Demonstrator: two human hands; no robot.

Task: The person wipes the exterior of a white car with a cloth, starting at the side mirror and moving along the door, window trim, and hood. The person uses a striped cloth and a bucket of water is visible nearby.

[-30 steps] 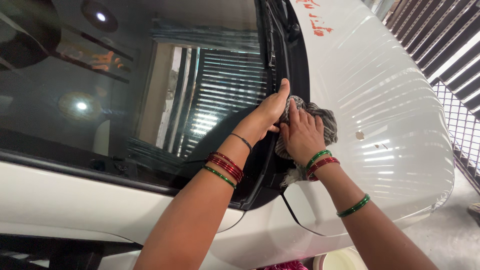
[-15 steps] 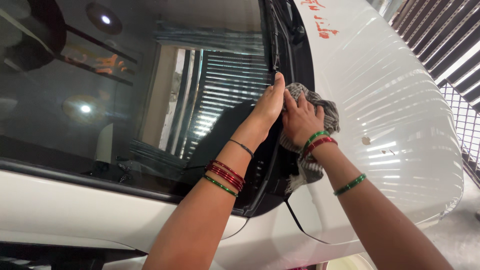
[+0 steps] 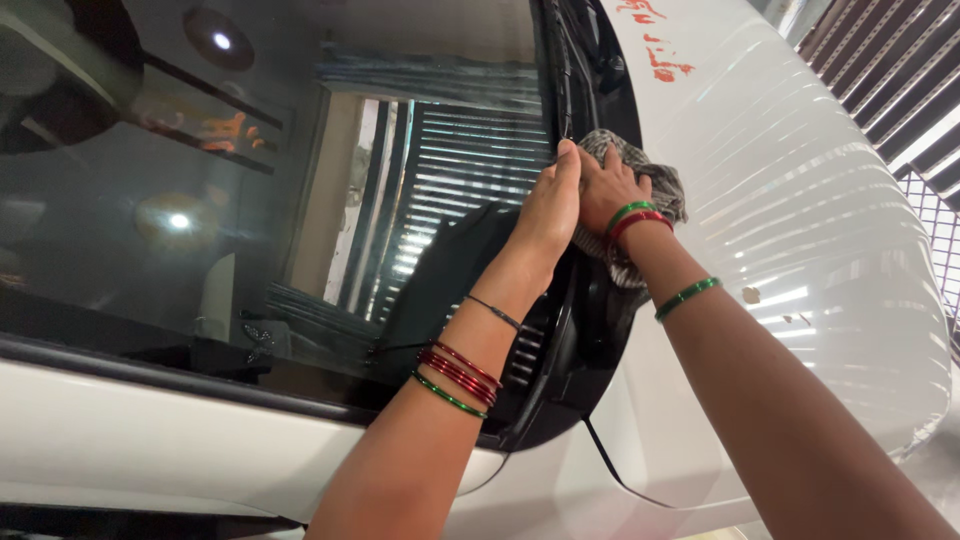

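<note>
Both your hands work a checked cloth along the black strip between windscreen and bonnet.

Nearest you, your two forearms reach out side by side, red and green bangles on each wrist. Your left hand (image 3: 550, 205) lies flat with fingers together, pressed on the lower edge of the windscreen (image 3: 300, 170), touching your right hand. Your right hand (image 3: 605, 190), just beside it, is closed down on the bunched grey checked cloth (image 3: 655, 185), which shows beyond and under your fingers and rests in the black cowl strip (image 3: 590, 300). Past the cloth, the wiper blade (image 3: 562, 70) runs away from your fingertips. To the right of your right hand spreads the white bonnet (image 3: 800, 220).
</note>
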